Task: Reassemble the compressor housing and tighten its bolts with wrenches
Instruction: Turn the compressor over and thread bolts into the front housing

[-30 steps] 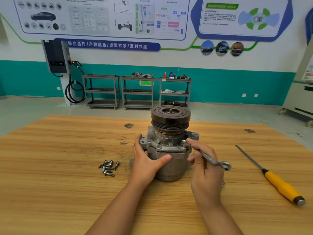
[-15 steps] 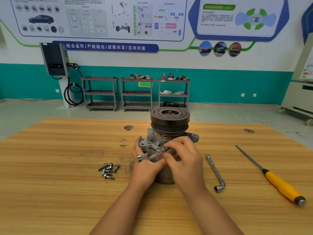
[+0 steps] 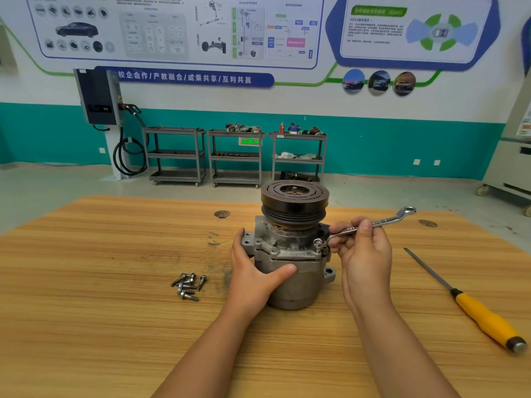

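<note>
Two grips noted: left hand [image 3: 255, 275] wraps the compressor housing [image 3: 290, 282], frame centre on the bench [image 3: 115, 311], right hand [image 3: 366, 257] pinches the wrench [image 3: 376, 223] set on a flange bolt [image 3: 318, 242]; housing judged heavy, rigid, best gripped round its barrel.

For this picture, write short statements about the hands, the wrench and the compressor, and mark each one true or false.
1. The right hand holds a wrench whose ring end sits on a bolt of the compressor. True.
2. The left hand lies flat on the table, away from the compressor. False: it grips the compressor's side.
3. Loose bolts lie on the table left of the compressor. True.
4. The yellow-handled tool is in the left hand. False: it lies on the table at the right, untouched.
5. The compressor lies on its side. False: it stands upright, pulley on top.
</note>
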`<state>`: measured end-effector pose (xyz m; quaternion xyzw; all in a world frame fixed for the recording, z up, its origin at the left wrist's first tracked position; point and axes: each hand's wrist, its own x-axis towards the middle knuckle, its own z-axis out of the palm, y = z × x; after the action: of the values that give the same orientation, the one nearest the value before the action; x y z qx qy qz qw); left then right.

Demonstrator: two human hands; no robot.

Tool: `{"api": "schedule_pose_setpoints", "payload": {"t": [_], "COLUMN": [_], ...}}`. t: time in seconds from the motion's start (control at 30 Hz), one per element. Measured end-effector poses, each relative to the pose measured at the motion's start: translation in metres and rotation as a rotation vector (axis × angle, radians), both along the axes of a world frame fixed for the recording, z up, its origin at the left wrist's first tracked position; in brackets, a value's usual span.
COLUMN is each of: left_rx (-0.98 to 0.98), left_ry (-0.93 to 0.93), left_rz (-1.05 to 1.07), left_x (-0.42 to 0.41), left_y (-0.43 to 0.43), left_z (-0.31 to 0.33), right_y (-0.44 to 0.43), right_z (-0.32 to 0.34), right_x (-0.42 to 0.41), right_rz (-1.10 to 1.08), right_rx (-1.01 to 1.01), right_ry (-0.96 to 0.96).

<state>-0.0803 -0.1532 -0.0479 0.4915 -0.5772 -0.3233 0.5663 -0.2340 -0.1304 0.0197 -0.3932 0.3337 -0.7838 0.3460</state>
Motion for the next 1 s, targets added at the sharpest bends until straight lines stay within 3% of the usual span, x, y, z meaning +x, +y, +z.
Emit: {"api": "schedule_pose_setpoints", "payload": {"t": [0.2, 0.3, 0.6, 0.83, 1.0], "left_rx": [0.011, 0.007, 0.017, 0.014, 0.023], "left_ry": [0.001, 0.002, 0.002, -0.012, -0.001], "left_rz": [-0.003, -0.006, -0.008, -0.007, -0.024], "left_x": [0.0, 0.0, 0.0, -0.002, -0.003], "left_y": [0.001, 0.001, 0.002, 0.005, 0.006], "left_z": [0.001, 0.0, 0.002, 0.004, 0.006], "right_y": [0.0, 0.006, 0.027, 0.029, 0.021], "right_z": [-0.009, -0.016, -0.034, -0.037, -0.031], "right_x": [-0.001, 0.001, 0.005, 0.005, 0.022], "right_rz": [0.106, 0.083, -0.248, -0.38, -0.364], "right_rx": [0.045, 0.001, -0.271, -0.434, -0.458], "right_ry": [-0.148, -0.127, 0.379, 0.796, 0.853]}}
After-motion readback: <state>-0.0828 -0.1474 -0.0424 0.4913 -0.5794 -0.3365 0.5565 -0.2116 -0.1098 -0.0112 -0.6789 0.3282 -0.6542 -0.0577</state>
